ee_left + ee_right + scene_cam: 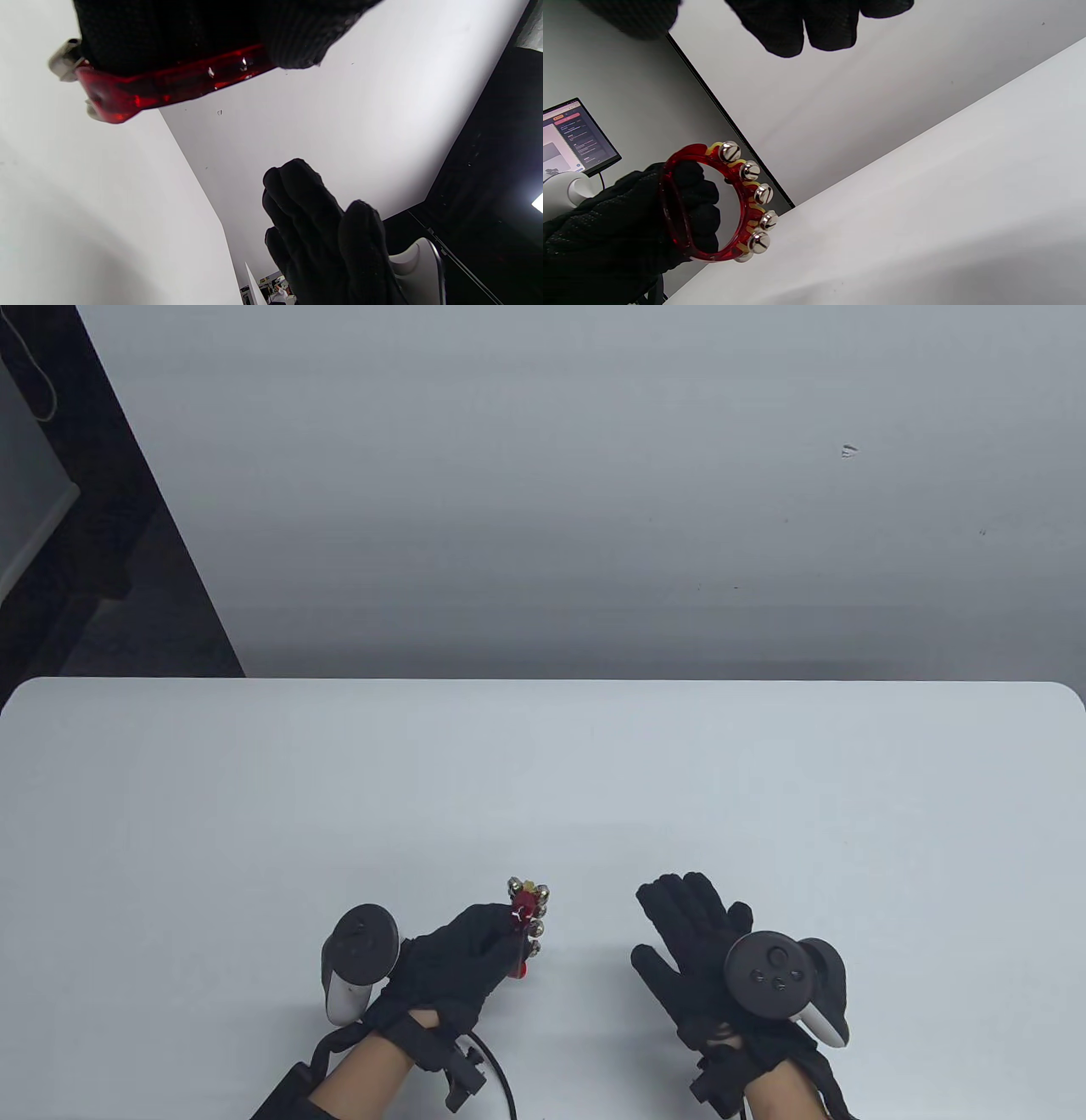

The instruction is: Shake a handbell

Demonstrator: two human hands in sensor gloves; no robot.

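Note:
The handbell (526, 918) is a red translucent plastic D-shaped ring with several silver jingle bells on its curved side. My left hand (462, 959) grips its straight handle and holds it above the white table (254, 814), bells pointing away from me. The right wrist view shows the ring (742, 199) upright with my left fingers (698, 212) through it. The left wrist view shows the red handle (169, 82) under my fingers. My right hand (691, 933) is open and flat over the table, right of the bell, holding nothing.
The table's far edge (543, 680) meets a grey wall. A dark strip of floor lies at the left (102, 517). A lit monitor (575, 135) stands off to the left, seen in the right wrist view.

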